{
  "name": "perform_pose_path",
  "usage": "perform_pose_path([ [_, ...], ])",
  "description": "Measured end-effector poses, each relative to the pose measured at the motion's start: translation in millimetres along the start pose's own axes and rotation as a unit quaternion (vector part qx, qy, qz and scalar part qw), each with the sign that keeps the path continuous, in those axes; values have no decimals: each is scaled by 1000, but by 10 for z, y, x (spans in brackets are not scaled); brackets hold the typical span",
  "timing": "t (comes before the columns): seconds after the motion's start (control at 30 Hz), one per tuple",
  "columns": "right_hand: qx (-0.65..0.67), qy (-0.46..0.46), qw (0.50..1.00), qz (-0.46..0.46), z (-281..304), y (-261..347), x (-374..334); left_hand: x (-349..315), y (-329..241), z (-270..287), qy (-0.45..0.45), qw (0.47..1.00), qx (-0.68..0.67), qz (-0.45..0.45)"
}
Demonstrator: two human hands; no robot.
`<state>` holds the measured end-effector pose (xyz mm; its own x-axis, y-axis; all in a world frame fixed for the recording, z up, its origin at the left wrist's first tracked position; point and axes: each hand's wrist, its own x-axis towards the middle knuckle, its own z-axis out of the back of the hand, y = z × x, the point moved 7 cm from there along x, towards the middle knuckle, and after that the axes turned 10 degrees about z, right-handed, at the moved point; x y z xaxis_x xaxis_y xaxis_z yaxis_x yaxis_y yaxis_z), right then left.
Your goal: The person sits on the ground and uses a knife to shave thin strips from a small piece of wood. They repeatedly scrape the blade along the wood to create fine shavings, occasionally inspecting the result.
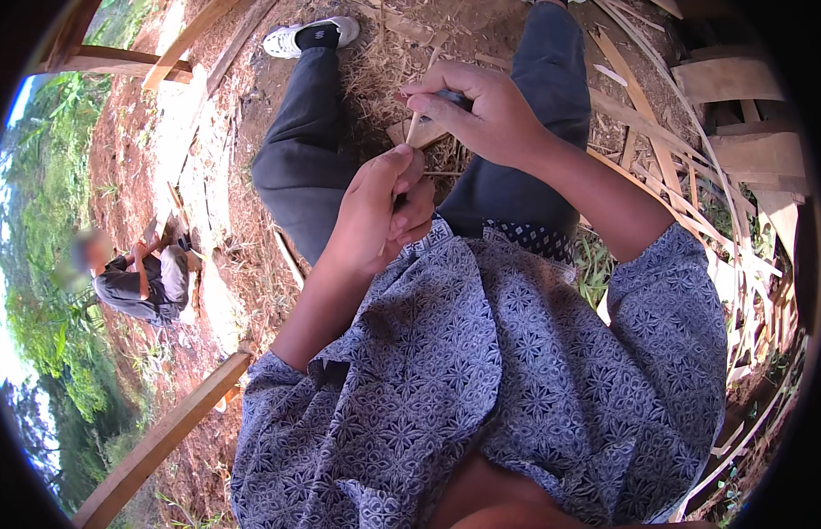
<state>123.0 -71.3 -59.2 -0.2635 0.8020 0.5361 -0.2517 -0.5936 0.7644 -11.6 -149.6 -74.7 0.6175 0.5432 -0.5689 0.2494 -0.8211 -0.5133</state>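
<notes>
My left hand point(375, 207) is closed around a thin, pale wooden strip point(414, 129), its thumb pressed along the strip near the fist's upper end. The strip slants up and away from that fist to the fingertips of my right hand point(485, 110). My right hand is also closed, with thumb and forefinger pinched close to the strip. A dark, smooth thing point(457, 99) shows inside its grip, mostly covered by the fingers, so I cannot make out its kind. Both hands are in front of my waist, above the gap between my bent legs.
My legs point(309, 150) in dark trousers spread over soil strewn with shavings. Long wooden strips point(644, 110) and offcuts lie to the right. A wooden beam point(164, 441) crosses the lower left. Farther left, another person point(146, 278) sits on reddish ground near green plants.
</notes>
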Motion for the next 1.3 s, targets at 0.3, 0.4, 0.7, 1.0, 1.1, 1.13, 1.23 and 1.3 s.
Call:
perform_pose_path([
  [0.3, -57, 32, 997, -42, 177, 12, 105, -24, -84, -60, -15, 987, 148, -63],
  [0.4, -66, -4, 992, -108, 330, -128, 118, -73, -29, -63, -11, 980, 185, -77],
  [0.7, -82, 35, 988, -128, 325, 46, 127, -93, -119, -123, -26, 961, 249, -118],
  [1.0, -37, 31, 997, -64, 304, 93, 26, -111, -46, -152, -26, 957, 271, -97],
  [1.1, -34, 37, 998, -42, 301, 8, -27, -114, -16, -122, -37, 959, 268, -81],
  [1.13, -38, 35, 998, -35, 356, -5, 32, -114, -14, -120, -37, 959, 265, -90],
  [1.23, -54, 26, 993, -103, 339, 35, 60, -110, 2, -129, -42, 956, 266, -116],
  [1.3, -2, 18, 999, -35, 162, 125, -124, -84, 8, -131, -51, 949, 285, -124],
])
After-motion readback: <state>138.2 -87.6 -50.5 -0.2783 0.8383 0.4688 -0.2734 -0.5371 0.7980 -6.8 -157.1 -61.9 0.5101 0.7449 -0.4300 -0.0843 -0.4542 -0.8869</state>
